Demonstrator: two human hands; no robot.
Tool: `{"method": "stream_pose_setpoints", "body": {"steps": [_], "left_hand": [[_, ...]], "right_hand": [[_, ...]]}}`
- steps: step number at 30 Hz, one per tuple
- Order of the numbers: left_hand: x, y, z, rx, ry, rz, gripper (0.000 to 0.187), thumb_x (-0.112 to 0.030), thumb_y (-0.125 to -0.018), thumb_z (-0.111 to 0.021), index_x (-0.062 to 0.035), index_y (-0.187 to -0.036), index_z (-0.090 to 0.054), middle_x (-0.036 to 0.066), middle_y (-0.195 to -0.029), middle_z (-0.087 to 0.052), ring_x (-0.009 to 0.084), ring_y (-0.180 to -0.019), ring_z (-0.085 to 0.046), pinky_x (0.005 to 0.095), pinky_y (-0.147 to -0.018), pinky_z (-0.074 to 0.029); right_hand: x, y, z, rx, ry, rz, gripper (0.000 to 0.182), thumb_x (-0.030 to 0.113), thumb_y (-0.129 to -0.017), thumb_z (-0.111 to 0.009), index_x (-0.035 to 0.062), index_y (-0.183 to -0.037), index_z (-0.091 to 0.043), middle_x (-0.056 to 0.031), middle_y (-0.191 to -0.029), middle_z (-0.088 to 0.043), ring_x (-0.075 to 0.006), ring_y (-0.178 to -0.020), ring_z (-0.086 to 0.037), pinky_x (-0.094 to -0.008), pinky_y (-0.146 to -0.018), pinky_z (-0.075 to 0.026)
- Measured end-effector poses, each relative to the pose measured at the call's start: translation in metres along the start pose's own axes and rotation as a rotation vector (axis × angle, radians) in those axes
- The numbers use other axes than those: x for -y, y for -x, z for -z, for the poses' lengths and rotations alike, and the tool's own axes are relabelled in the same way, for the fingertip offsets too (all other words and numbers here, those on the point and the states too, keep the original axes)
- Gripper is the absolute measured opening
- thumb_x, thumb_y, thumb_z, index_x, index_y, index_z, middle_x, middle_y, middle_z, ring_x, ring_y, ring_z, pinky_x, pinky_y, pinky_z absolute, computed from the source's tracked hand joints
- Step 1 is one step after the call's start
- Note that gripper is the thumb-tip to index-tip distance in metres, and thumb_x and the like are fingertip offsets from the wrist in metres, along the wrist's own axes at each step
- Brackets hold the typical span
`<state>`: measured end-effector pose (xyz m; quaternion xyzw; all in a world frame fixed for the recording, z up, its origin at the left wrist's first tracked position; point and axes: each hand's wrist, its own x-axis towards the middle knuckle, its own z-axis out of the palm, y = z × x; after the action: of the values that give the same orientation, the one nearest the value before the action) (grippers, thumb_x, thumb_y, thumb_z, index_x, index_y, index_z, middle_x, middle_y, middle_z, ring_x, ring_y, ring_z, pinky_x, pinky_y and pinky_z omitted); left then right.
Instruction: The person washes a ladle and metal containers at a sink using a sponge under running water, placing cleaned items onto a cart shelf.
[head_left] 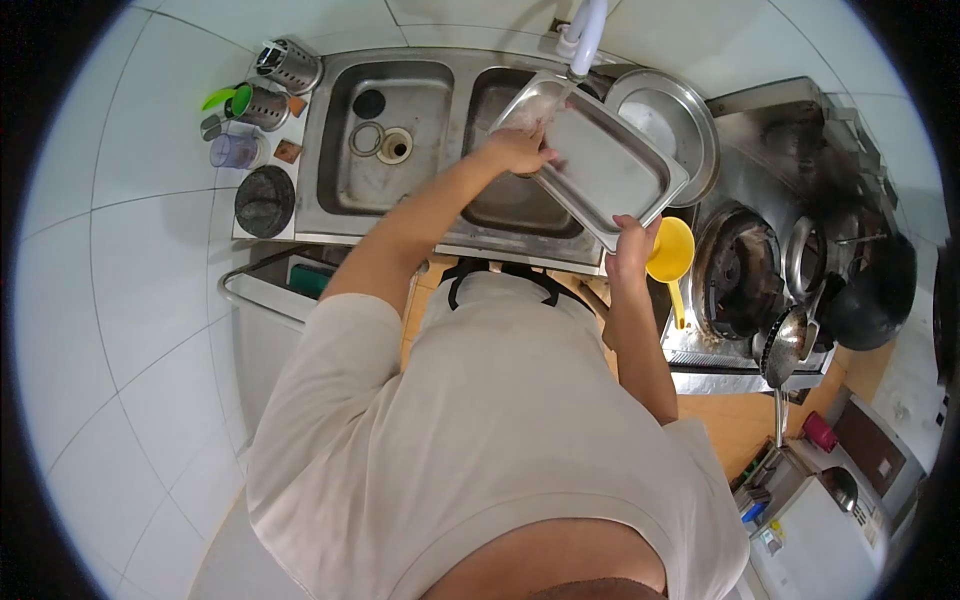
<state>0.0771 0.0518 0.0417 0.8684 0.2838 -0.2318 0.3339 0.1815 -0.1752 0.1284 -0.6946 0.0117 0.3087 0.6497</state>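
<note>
Below the faucet, tray — right hand grips corner, left hand unclenched upon it.

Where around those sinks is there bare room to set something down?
Left basin: a bare patch between the drain and the wall nearest the person. Right basin: bare floor shows below the metal tray, which hides the rest. Crowded: the left ledge, with metal holders and a dark round object; the stove, with a wok.

a plain beige shirt with short, loose sleeves and a round neckline leaves both forearms bare.
</note>
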Motion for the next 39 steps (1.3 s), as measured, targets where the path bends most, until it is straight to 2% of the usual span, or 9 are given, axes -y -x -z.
{"method": "stream_pose_setpoints", "body": {"steps": [5, 7, 9, 13, 16, 25, 29, 34, 39], "left_hand": [[0.016, 0.026, 0.022, -0.165, -0.729, -0.283, 0.054, -0.043, -0.092, -0.048, -0.0151, -0.139, -0.046, 0.005, -0.151, -0.034, 0.0294, -0.146, -0.014, 0.0558, -0.114, -0.017], [0.023, 0.03, 0.037, -0.26, -0.816, -0.381, 0.049, -0.036, -0.087, -0.056, -0.0158, -0.132, -0.054, 0.003, -0.147, -0.04, 0.0293, -0.146, -0.015, 0.0579, -0.113, -0.019], [0.037, 0.016, 0.045, -0.468, -0.757, -0.465, 0.045, -0.029, -0.082, -0.062, -0.015, -0.125, -0.058, 0.002, -0.142, -0.044, 0.03, -0.144, -0.018, 0.0602, -0.112, -0.019], [0.029, -0.002, 0.049, -0.624, -0.218, -0.354, 0.062, -0.023, -0.079, -0.065, -0.0136, -0.136, -0.044, 0.018, -0.131, -0.046, 0.0368, -0.128, -0.043, 0.0496, -0.096, -0.046], [0.006, -0.001, 0.05, -0.548, -0.008, -0.176, 0.059, -0.017, -0.077, -0.068, -0.0109, -0.131, -0.043, 0.022, -0.126, -0.047, 0.0387, -0.114, -0.056, 0.0489, -0.086, -0.051], [-0.027, 0.015, 0.069, -0.521, -0.116, 0.013, 0.062, -0.054, -0.075, -0.07, -0.0064, -0.111, -0.054, 0.021, -0.106, -0.061, 0.0401, -0.098, -0.064, 0.0483, -0.083, -0.051], [-0.032, 0.017, 0.071, -0.531, -0.134, 0.019, 0.06, -0.048, -0.074, -0.073, -0.0056, -0.112, -0.054, 0.023, -0.109, -0.061, 0.0389, -0.096, -0.065, 0.0468, -0.079, -0.053], [-0.008, -0.007, 0.069, -0.445, -0.191, -0.131, 0.053, -0.032, -0.08, -0.07, -0.0067, -0.122, -0.05, 0.023, -0.106, -0.062, 0.0377, -0.096, -0.065, 0.0442, -0.077, -0.055], [-0.012, -0.014, 0.063, -0.446, -0.157, -0.128, 0.072, -0.045, -0.074, -0.073, -0.0078, -0.13, -0.047, 0.021, -0.115, -0.058, 0.0384, -0.103, -0.062, 0.0479, -0.085, -0.052]], "right_hand": [[0.044, 0.034, -0.005, -0.153, 0.163, -0.258, 0.073, -0.004, -0.071, -0.056, 0.0105, -0.138, -0.032, -0.0142, -0.128, -0.045, -0.0297, -0.117, -0.044, -0.0481, -0.1, -0.033], [0.013, 0.007, 0.022, -0.045, 0.058, -0.205, 0.056, -0.003, -0.073, -0.055, 0.0047, -0.126, -0.04, -0.0147, -0.114, -0.049, -0.0316, -0.104, -0.051, -0.0475, -0.09, -0.045], [0.006, 0.001, 0.031, 0.018, -0.008, -0.226, 0.044, -0.002, -0.075, -0.055, 0.0003, -0.118, -0.044, -0.0154, -0.107, -0.051, -0.0328, -0.096, -0.056, -0.0474, -0.084, -0.052], [0.031, 0.017, 0.027, 0.031, -0.093, -0.404, 0.036, 0.001, -0.077, -0.056, -0.005, -0.11, -0.046, -0.0164, -0.104, -0.052, -0.0323, -0.093, -0.058, -0.0463, -0.08, -0.054], [0.031, 0.018, 0.033, 0.046, -0.126, -0.47, 0.032, 0.002, -0.077, -0.056, -0.0067, -0.106, -0.048, -0.0158, -0.101, -0.053, -0.0308, -0.092, -0.059, -0.0442, -0.078, -0.055], [0.034, 0.021, 0.041, 0.068, -0.11, -0.482, 0.028, 0.003, -0.076, -0.057, -0.0053, -0.102, -0.053, -0.0149, -0.1, -0.057, -0.0283, -0.089, -0.06, -0.0395, -0.084, -0.051], [0.022, 0.013, 0.05, 0.093, -0.109, -0.431, 0.036, 0.006, -0.078, -0.056, -0.0063, -0.111, -0.049, -0.0183, -0.1, -0.057, -0.0316, -0.09, -0.062, -0.0439, -0.078, -0.054], [0.044, 0.022, 0.046, 0.068, -0.153, -0.489, 0.031, 0.003, -0.075, -0.057, -0.0056, -0.105, -0.054, -0.0136, -0.102, -0.058, -0.0269, -0.095, -0.059, -0.0384, -0.09, -0.047], [0.037, 0.015, 0.051, 0.037, -0.08, -0.384, 0.033, 0.002, -0.075, -0.057, -0.006, -0.107, -0.053, -0.0146, -0.102, -0.059, -0.0285, -0.094, -0.06, -0.0393, -0.088, -0.049]]}}
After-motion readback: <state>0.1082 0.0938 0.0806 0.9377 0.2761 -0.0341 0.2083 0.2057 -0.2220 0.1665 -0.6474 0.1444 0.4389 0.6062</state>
